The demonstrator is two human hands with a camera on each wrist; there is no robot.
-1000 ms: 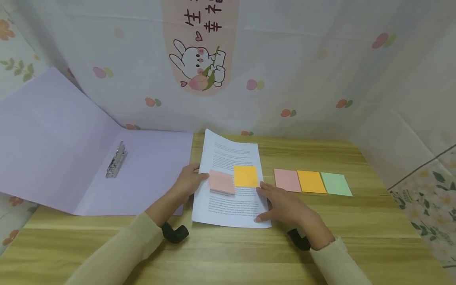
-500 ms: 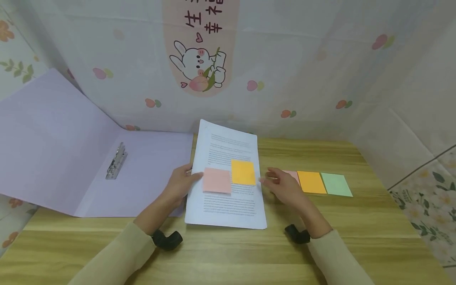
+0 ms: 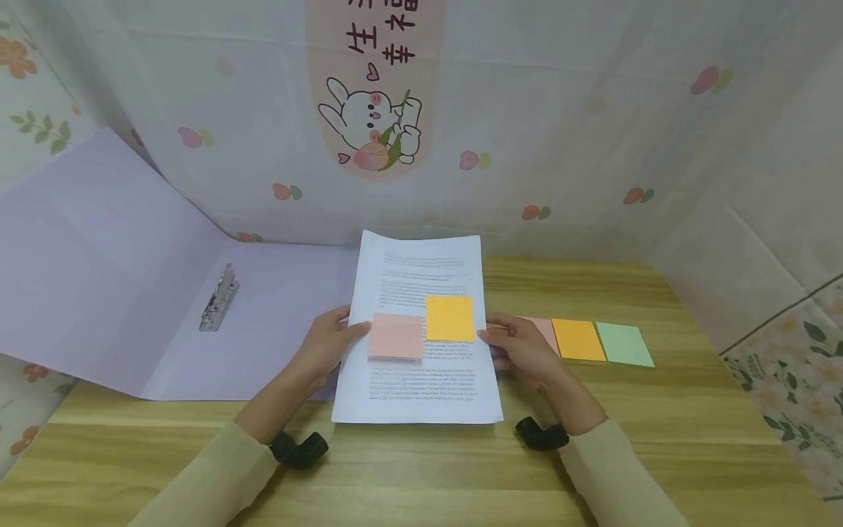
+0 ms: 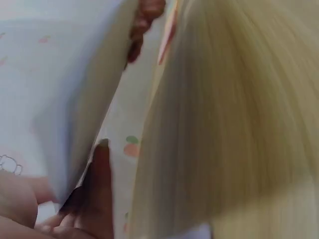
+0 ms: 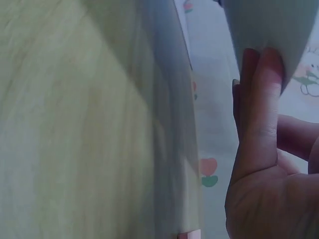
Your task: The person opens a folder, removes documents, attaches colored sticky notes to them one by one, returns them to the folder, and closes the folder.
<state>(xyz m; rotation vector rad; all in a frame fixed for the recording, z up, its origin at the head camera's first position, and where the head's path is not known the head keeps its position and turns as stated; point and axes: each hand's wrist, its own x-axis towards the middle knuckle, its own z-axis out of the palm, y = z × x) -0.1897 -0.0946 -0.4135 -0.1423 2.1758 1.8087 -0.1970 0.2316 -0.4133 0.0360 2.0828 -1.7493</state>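
A sheaf of printed white paper (image 3: 421, 399) is raised off the table between both hands. My left hand (image 3: 327, 344) pinches its left edge, thumb on top and fingers underneath, as the left wrist view also shows. On the right edge, my right hand (image 3: 527, 350) pinches the paper (image 5: 271, 30), with fingers behind it in the right wrist view. Lying on the printed face are a pink sticky-note pad (image 3: 396, 337) and, to its right and slightly higher, an orange sticky-note pad (image 3: 450, 318). The fingertips under the sheaf are hidden in the head view.
An open lilac folder (image 3: 283, 329) with a metal clip (image 3: 219, 300) lies at the left, its cover leaning up. Right of the paper sit pink (image 3: 544, 331), orange (image 3: 579, 339) and green (image 3: 625, 344) sticky notes in a row. A patterned cloth (image 3: 560, 132) hangs behind the table.
The right hand came off the paper's right edge, then took hold there again. The sheaf has risen and shifted left toward the folder, with both sticky-note pads on it.
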